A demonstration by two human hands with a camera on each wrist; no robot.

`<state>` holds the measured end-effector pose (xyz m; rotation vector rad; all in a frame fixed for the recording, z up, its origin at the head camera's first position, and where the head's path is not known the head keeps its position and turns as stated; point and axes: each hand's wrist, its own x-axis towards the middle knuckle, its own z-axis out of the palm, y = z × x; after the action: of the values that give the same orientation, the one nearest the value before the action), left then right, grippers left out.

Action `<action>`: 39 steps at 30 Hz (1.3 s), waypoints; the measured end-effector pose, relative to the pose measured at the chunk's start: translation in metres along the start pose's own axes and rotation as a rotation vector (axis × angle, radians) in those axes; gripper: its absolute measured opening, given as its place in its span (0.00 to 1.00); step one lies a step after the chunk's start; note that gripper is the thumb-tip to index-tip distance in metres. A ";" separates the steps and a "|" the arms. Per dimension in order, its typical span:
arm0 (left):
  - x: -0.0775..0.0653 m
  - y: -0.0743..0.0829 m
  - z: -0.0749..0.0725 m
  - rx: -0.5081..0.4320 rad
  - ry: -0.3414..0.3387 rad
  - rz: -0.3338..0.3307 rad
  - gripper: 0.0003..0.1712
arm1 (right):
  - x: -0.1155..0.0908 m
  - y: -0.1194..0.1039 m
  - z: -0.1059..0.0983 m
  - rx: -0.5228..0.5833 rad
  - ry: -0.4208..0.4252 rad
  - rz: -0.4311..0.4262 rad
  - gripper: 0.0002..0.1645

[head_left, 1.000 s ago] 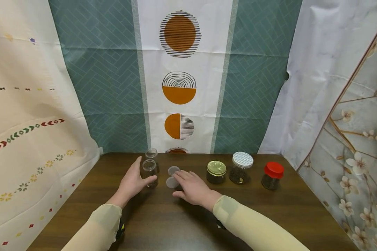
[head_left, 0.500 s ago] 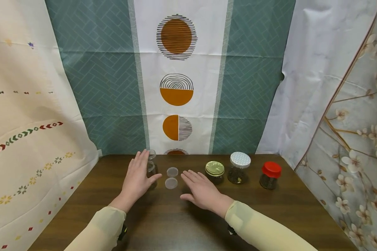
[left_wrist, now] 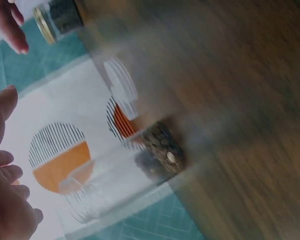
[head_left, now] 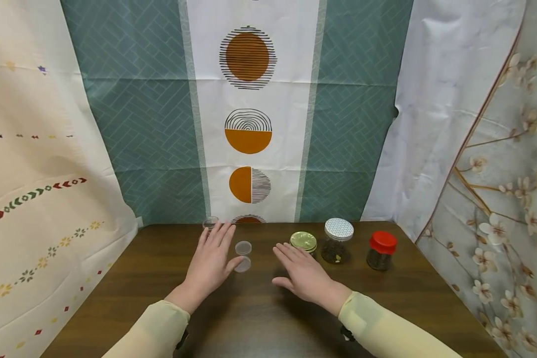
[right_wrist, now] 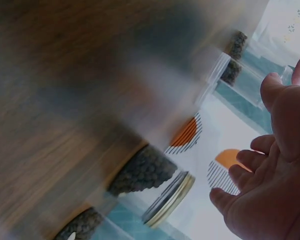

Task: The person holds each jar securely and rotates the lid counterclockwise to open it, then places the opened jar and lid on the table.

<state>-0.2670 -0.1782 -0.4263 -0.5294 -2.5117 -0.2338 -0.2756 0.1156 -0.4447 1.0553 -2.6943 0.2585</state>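
Observation:
My left hand (head_left: pixel 210 266) hovers over the left part of the table with its fingers straight, holding nothing. Behind it stand two lidless clear jars, mostly hidden in the head view except for a rim (head_left: pixel 211 222). The left wrist view shows a tall open jar (left_wrist: pixel 115 180), apart from the hand, with dark grains at its bottom. Two translucent lids (head_left: pixel 243 247) lie flat just right of my left thumb. My right hand (head_left: pixel 306 276), also straight-fingered and holding nothing, hovers before a gold-lidded jar (head_left: pixel 303 241). Dark pellets (right_wrist: pixel 145 170) fill much of that jar in the right wrist view.
Right of the gold-lidded jar stand a jar with a white patterned lid (head_left: pixel 338 241) and a smaller red-lidded jar (head_left: pixel 381 251), both with dark contents. A patterned cloth (head_left: pixel 250 189) hangs behind the brown table (head_left: pixel 259 323), with more cloth at both sides.
My right hand has drawn away from the lids toward the gold-lidded jar. The left hand has shifted right and now covers most of the lidless jars. The lids have stayed put.

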 end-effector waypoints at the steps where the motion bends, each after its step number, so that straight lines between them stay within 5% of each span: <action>1: 0.000 0.003 0.001 -0.002 -0.003 0.007 0.53 | -0.002 0.001 0.000 0.003 0.001 0.002 0.48; 11: -0.001 0.027 0.010 -0.043 -0.080 0.058 0.50 | -0.019 0.014 -0.005 -0.004 0.034 0.005 0.48; 39: -0.005 0.051 0.031 -0.098 -0.236 0.057 0.47 | -0.032 0.045 -0.008 -0.008 0.017 0.113 0.51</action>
<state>-0.2571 -0.1247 -0.4520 -0.7040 -2.7185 -0.2884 -0.2827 0.1707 -0.4492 0.8957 -2.7412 0.2756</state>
